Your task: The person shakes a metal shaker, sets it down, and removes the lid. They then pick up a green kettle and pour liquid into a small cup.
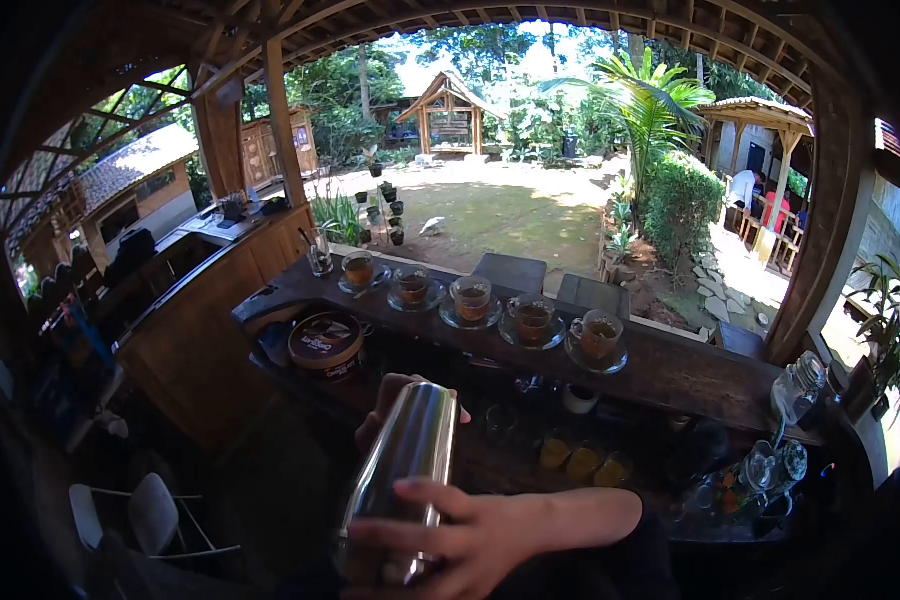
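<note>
A shiny metal cocktail shaker (410, 440) is tilted in front of me, its far end pointing up toward the counter. My right hand (460, 535) wraps round the lower part, fingers spread over the metal. Behind the upper end, my left hand (378, 415) grips the shaker; most of its fingers are hidden. Beyond the shaker, several glass cups of brown drink, one of them a cup (471, 296) near the middle, stand on saucers along the wooden counter (670, 375). To the left sits a round brown tub (327, 342) with a lid.
Glasses of yellow-orange liquid (583, 463) stand on the dark lower shelf. A glass jar (799, 385) and more glassware (762, 468) are at the right. Stools (510, 272) stand beyond the counter, and a white chair (153, 513) is lower left. People (745, 188) sit far right.
</note>
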The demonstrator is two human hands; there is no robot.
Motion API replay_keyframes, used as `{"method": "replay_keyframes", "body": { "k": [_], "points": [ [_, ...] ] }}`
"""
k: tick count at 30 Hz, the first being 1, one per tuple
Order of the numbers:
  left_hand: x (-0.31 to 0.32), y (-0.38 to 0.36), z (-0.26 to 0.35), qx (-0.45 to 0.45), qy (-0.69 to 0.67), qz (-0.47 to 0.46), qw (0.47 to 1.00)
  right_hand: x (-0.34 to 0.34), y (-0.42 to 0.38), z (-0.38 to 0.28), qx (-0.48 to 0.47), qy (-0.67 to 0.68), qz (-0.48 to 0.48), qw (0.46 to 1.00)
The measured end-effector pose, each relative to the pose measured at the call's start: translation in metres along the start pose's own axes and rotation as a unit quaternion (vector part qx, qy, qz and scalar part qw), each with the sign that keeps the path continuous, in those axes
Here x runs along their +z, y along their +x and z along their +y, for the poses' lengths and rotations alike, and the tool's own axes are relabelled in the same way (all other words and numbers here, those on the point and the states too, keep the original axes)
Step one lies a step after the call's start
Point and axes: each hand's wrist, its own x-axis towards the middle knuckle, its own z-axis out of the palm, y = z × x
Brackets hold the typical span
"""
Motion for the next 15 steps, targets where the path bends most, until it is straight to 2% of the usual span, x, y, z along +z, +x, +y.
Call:
{"method": "replay_keyframes", "body": {
  "k": [1, 3, 4, 5, 6, 7, 8, 9, 11, 13, 14, 15],
  "points": [
    [0.029, 0.023, 0.014, 0.129, 0.039, -0.020, 0.991, 0.004, 0.000, 0.005, -0.001, 0.002, 0.000, 1.000],
    [0.010, 0.024, 0.017, 0.108, 0.028, 0.007, 0.994, 0.014, -0.002, 0.017, -0.011, 0.014, 0.020, 1.000],
    [-0.011, 0.015, 0.001, 0.030, 0.027, 0.125, 0.991, 0.020, -0.010, 0.037, 0.004, 0.039, 0.003, 0.999],
    [-0.028, 0.006, -0.012, -0.051, 0.026, 0.239, 0.969, 0.031, -0.014, 0.059, 0.034, 0.025, 0.043, 0.998],
    [-0.030, 0.007, -0.007, -0.051, 0.026, 0.237, 0.970, 0.041, -0.028, 0.079, 0.101, 0.031, 0.017, 0.994],
    [-0.031, 0.010, -0.002, -0.034, 0.025, 0.206, 0.978, 0.058, -0.044, 0.093, 0.216, 0.080, 0.064, 0.971],
    [-0.031, 0.015, 0.005, -0.018, 0.025, 0.173, 0.984, 0.068, -0.052, 0.102, 0.272, 0.114, 0.132, 0.946],
    [-0.031, 0.024, 0.013, 0.000, 0.025, 0.138, 0.990, 0.063, -0.043, 0.104, 0.269, 0.108, 0.133, 0.948],
    [-0.028, 0.039, 0.029, 0.035, 0.022, 0.076, 0.996, 0.040, -0.010, 0.093, 0.116, 0.072, 0.078, 0.988],
    [-0.025, 0.046, 0.041, 0.065, 0.019, 0.020, 0.998, 0.037, 0.015, 0.063, 0.039, 0.054, 0.034, 0.997],
    [-0.025, 0.049, 0.046, 0.079, 0.018, -0.011, 0.997, 0.042, 0.021, 0.058, 0.040, 0.052, 0.035, 0.997],
    [-0.026, 0.051, 0.049, 0.094, 0.018, -0.044, 0.994, 0.047, 0.026, 0.055, 0.013, 0.028, 0.093, 0.995]
  ]
}}
